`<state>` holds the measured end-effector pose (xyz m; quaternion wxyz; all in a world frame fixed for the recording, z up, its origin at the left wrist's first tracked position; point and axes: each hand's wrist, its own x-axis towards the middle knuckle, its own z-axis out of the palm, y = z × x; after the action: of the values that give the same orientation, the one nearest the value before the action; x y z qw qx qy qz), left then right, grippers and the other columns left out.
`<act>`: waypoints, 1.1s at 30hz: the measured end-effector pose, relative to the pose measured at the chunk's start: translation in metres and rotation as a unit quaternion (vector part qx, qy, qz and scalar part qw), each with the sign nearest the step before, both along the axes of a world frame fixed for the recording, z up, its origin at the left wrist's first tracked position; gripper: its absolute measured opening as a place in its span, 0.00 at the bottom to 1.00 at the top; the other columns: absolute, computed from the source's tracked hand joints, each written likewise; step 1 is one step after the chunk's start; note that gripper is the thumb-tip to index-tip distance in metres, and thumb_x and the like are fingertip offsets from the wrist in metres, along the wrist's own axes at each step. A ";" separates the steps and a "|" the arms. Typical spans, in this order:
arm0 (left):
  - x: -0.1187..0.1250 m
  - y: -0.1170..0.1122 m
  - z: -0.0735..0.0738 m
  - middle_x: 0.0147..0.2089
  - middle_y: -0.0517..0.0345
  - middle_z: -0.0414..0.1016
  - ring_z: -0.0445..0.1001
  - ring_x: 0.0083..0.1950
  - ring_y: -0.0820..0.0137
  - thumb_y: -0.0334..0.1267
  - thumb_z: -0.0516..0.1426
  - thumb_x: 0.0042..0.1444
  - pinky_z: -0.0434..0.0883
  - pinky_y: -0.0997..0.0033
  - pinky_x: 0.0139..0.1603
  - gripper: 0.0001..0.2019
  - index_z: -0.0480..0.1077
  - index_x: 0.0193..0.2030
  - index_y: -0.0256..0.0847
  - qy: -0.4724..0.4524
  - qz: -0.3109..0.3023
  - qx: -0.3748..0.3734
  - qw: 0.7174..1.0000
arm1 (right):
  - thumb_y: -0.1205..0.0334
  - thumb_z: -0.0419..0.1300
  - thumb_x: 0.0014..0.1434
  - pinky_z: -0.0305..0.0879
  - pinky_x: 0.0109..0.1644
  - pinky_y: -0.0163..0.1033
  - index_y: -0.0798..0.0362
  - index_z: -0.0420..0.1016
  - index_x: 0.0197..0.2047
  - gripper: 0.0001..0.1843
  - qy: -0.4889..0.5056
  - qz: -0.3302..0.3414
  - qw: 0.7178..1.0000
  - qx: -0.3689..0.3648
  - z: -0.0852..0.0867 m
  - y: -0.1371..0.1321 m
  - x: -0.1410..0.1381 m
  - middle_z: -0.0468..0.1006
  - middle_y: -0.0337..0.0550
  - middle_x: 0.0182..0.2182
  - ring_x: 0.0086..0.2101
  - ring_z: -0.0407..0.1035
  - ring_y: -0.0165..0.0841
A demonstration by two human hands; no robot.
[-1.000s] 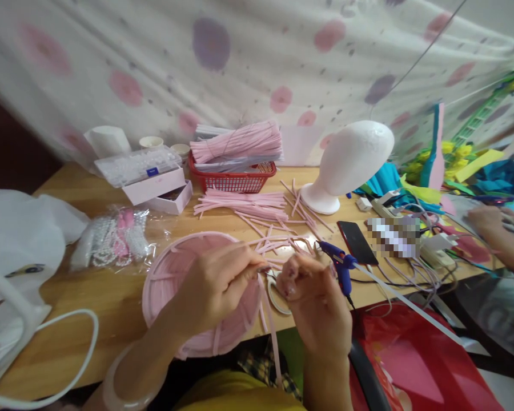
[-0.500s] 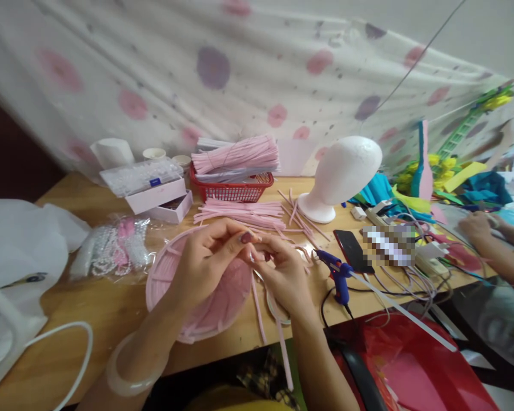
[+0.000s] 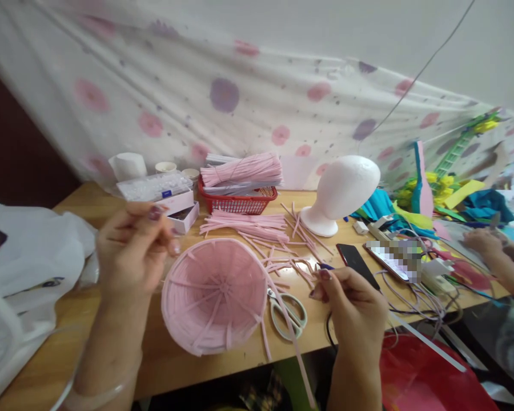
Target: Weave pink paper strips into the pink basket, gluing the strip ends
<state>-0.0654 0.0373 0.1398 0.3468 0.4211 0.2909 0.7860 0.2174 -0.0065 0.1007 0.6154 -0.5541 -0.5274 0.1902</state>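
My left hand (image 3: 132,245) is raised left of the pink basket-shaped piece, thumb and fingers pinched together; anything between them is too small to make out. My right hand (image 3: 355,311) is on the right with fingers curled together, in front of a blue glue gun (image 3: 325,266). Only the gun's tip and its white glue stick (image 3: 432,342) show, and I cannot see whether the hand grips it. Between my hands the round pink piece (image 3: 216,285) lies with its hollow ribbed inside facing up. Scissors (image 3: 302,328) with pale handles and a long pink strip (image 3: 293,342) lie beside it.
Behind are pink strips (image 3: 248,225), a red basket (image 3: 240,204) of bundled strips and a white foam head (image 3: 346,182). A phone (image 3: 357,265), cables and a power strip (image 3: 432,271) crowd the right. Another person's hand (image 3: 482,242) is farther right. A white bag (image 3: 47,257) stands left.
My hands, together over the pink piece before, have parted: the left went left, the right moved right to the glue gun. The pink piece and scissors are now uncovered. The view shifted slightly.
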 end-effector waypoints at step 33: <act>-0.061 0.018 -0.048 0.44 0.49 0.88 0.85 0.45 0.60 0.38 0.70 0.45 0.81 0.65 0.45 0.14 0.83 0.41 0.40 0.213 -0.006 -0.235 0.949 | 0.62 0.62 0.69 0.69 0.35 0.35 0.48 0.79 0.39 0.06 -0.312 0.122 0.940 0.056 -0.017 0.024 -0.011 0.82 0.38 0.30 0.29 0.75 0.32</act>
<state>-0.1260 0.0554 0.0915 0.3705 0.4868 0.5317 0.5858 0.2065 0.0176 0.0839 0.4215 -0.4819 -0.7664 0.0517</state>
